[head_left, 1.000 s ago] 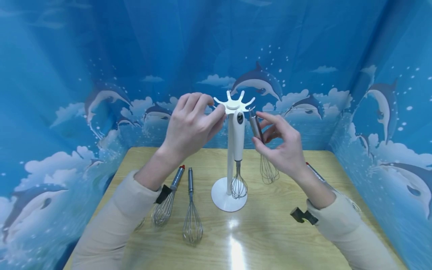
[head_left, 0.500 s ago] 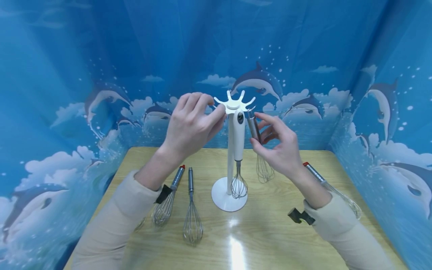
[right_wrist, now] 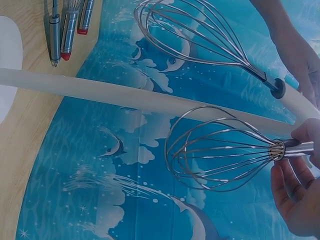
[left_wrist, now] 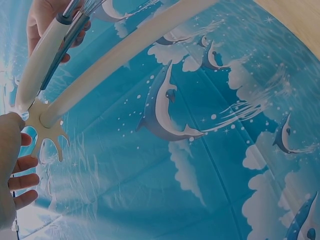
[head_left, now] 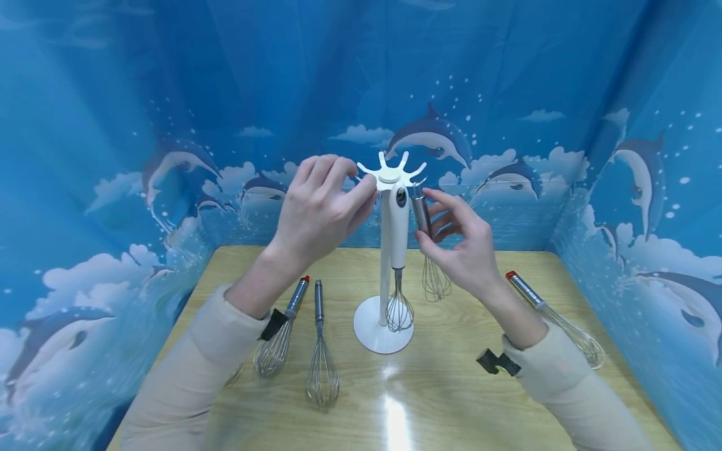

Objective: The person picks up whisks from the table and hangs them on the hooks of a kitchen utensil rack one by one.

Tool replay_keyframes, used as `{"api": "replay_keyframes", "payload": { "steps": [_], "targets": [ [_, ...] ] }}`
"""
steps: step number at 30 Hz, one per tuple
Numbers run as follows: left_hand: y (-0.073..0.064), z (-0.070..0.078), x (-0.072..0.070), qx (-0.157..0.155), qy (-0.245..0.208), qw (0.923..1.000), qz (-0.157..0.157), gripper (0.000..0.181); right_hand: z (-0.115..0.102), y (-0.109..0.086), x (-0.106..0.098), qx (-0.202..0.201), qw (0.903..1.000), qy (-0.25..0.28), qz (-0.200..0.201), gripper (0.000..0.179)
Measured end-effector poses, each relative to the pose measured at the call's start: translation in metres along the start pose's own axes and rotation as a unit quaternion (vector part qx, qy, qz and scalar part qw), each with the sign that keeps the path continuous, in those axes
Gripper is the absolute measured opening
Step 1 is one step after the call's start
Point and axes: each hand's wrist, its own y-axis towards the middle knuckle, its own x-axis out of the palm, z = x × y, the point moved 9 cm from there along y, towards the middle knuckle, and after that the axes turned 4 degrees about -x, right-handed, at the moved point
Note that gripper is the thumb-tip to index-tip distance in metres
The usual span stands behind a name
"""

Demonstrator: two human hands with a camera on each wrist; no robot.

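A white utensil stand (head_left: 389,178) with a star-shaped top of curved prongs rises from a round base. On its front prong hangs a white-handled whisk (head_left: 399,232), wires down. My left hand (head_left: 324,200) pinches the left edge of the stand's top between thumb and forefinger; in the left wrist view the other fingers of this hand (left_wrist: 10,170) spread loosely. Handle up, a steel-handled whisk (head_left: 421,213) is held by the thumb and fingers of my right hand (head_left: 462,241). Its hanging loop is right at the stand's right prong. The right wrist view shows its wire balloon (right_wrist: 220,150) below my fingers.
Left of the base on the wooden table (head_left: 451,388) lie a red-tipped whisk (head_left: 282,332) and a plain steel whisk (head_left: 321,357). Another red-tipped whisk (head_left: 555,319) lies at the right, beside my forearm. A blue dolphin-print curtain (head_left: 316,75) surrounds the table.
My right hand has moved slightly left with the steel-handled whisk, bringing its loop closer to the stand's prong. The left hand stays where it was.
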Motion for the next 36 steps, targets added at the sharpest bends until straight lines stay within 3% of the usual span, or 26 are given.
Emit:
{"api": "replay_keyframes", "payload": {
  "steps": [20,36],
  "targets": [
    [-0.001,0.0035,-0.0038,0.002,-0.006,0.9999,0.015,0.017,0.0006,-0.0069,0.0021,0.051,0.9979,0.04,-0.008,0.068],
    [-0.0015,0.0047,-0.0086,0.005,-0.008,0.9996,0.027,0.016,-0.0007,-0.0085,0.0047,0.049,0.9969,0.061,-0.003,0.068]
  ]
}}
